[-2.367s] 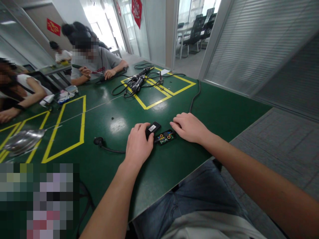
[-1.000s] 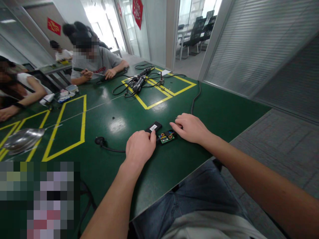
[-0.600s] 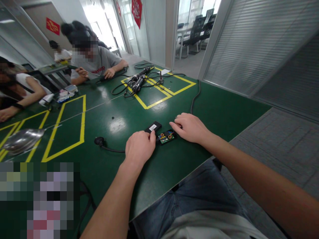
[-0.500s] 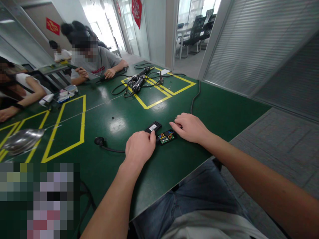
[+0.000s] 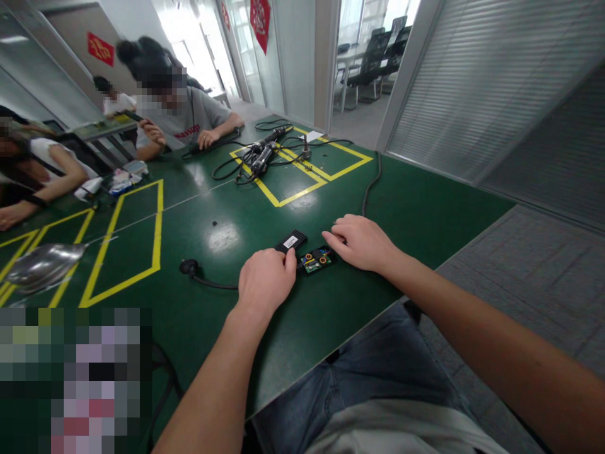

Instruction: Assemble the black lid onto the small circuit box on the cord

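Observation:
An opened black case with a circuit board (image 5: 316, 260) lies between my hands; two copper-coloured coils show on it. Beside it, just beyond my left thumb, is a black cover (image 5: 292, 241) with a white label. My left hand (image 5: 267, 277) is closed at the board's left end, around the black power cable (image 5: 217, 285) that leads to a plug (image 5: 189, 268). At the opposite end my right hand (image 5: 362, 243) is closed, its fingers curled where another black cable (image 5: 371, 189) comes out behind it. Fingertips of both hands are mostly hidden.
Power screwdrivers (image 5: 265, 154) with tangled cords lie on the green table (image 5: 425, 202) inside yellow tape outlines. A person (image 5: 184, 120) sits across, another at the left. A shiny silvery bag (image 5: 45, 268) lies at left; the table's edge runs close to my lap.
My hands and the opened case stay nearly still. Across the table, the person's raised hand has lifted a dark object slightly.

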A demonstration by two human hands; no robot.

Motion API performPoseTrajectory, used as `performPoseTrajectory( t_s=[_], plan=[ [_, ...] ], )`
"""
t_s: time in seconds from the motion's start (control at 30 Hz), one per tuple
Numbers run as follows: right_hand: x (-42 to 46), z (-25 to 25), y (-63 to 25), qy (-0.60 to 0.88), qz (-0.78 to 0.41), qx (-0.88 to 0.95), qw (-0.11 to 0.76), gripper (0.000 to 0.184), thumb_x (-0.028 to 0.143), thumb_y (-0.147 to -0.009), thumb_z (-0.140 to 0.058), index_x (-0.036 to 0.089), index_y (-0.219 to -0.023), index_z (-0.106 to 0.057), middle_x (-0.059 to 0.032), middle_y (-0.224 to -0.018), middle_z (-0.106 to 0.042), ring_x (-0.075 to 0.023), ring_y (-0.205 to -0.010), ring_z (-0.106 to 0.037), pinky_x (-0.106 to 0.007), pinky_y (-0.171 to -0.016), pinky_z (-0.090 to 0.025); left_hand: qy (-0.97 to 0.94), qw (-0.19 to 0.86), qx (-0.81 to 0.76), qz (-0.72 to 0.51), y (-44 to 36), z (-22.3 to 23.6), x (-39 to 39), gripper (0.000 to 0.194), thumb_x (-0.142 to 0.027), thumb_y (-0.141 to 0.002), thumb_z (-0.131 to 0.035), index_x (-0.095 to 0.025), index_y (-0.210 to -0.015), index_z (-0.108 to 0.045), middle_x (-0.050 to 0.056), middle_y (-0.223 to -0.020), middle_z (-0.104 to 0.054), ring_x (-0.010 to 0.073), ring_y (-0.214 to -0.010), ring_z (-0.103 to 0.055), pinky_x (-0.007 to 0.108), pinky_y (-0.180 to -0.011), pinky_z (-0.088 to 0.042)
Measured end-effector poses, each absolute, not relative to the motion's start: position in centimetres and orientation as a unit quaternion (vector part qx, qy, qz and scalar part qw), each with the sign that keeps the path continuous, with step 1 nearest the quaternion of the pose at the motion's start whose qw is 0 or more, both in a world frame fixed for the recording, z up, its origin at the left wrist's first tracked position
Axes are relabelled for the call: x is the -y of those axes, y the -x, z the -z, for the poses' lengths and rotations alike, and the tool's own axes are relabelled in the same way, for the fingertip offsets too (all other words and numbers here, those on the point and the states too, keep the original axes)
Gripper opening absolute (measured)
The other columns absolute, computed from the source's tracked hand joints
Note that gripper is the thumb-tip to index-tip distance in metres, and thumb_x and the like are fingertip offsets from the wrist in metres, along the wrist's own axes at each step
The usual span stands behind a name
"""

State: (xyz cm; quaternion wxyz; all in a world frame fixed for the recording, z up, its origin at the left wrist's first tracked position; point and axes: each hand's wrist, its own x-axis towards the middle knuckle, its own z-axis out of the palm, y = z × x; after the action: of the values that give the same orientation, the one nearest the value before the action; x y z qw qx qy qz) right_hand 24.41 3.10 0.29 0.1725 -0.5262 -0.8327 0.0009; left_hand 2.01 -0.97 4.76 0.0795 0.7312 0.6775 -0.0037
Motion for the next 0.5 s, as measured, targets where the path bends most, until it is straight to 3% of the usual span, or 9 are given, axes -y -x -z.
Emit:
performPoseTrajectory(
  t_s=[0.5],
  plan=[
    [-3.16,-0.34,-24.33,0.527,0.000,0.836,0.155,0.051,0.040,-0.113,-0.046,0.022,-0.068,-0.061,-0.0079,-0.076,-0.066,-0.0232,-0.078,-0.055,-0.038,-0.073,-0.034,-0.732,0.071,-0.678,0.009,-2.10,-4.60,0.84,0.057,-0.044,-0.115,-0.042,-0.019,-0.101,-0.091,0.015,-0.105,-0.087,0.0355,-0.104,-0.084,0.040,-0.089,-0.062]
  ],
)
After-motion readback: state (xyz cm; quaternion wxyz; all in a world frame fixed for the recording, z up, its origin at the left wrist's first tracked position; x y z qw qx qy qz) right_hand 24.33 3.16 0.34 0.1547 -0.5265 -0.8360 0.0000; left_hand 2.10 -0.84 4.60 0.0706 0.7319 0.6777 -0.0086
